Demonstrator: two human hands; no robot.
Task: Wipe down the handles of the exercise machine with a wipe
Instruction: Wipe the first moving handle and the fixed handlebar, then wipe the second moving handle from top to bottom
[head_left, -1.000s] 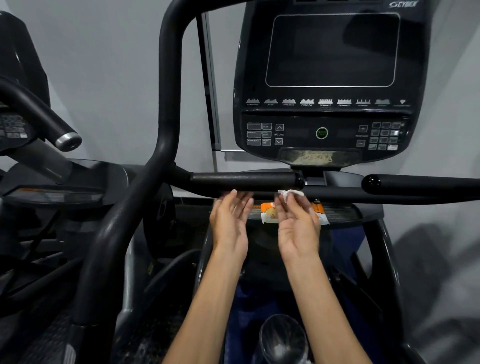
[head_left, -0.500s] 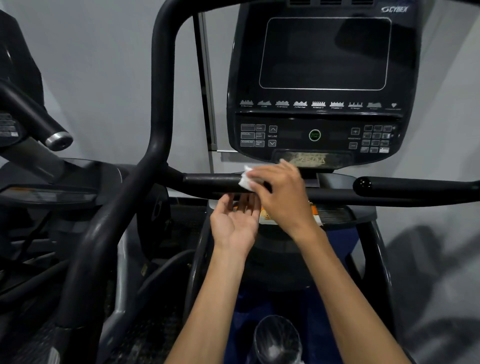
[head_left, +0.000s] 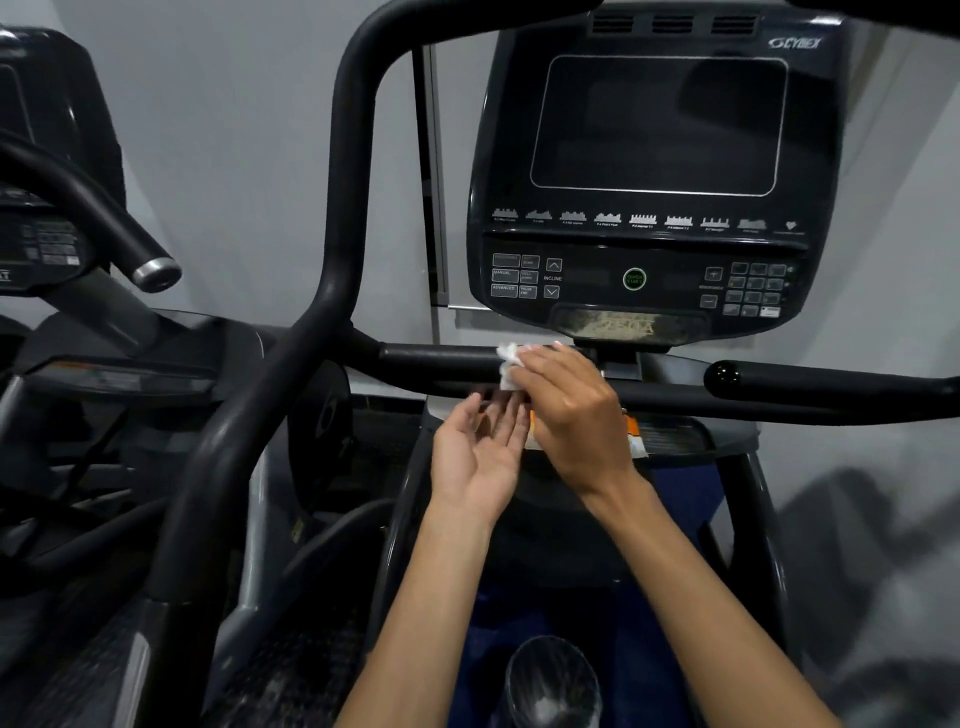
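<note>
So the right hand (head_left: 574, 410) has a crumpled white wipe (head_left: 510, 364) pinched in its fingertips and is pressing it onto the left handle (head_left: 441, 359), the short black horizontal bar that sticks out just under the console (head_left: 654, 176). The wipe sits near the inner end of that bar, right by where it meets the middle post, with a bit of it folded over the front of the bar. The left hand (head_left: 480, 452) is just below and slightly left of the right one, palm up, fingers straight and loosely spread, holding nothing; its fingertips come up to the underside of the bar, but I can't tell if they actually touch it. The right handle (head_left: 831, 382) is the matching bar on the other side, rounded end cap pointing inward, and neither hand is on it. The console screen is dark, with a green-ringed round button in the middle of the button panel and the word INCLINE between two arrow keys. A big curved black arm bar (head_left: 332, 291) sweeps up on the left side of the machine. Behind the hands there's an orange and white sticker (head_left: 631, 436) on the tray under the bars. Off to the left is a second machine (head_left: 62, 239) with its own console and a bar with a silver end cap.
</note>
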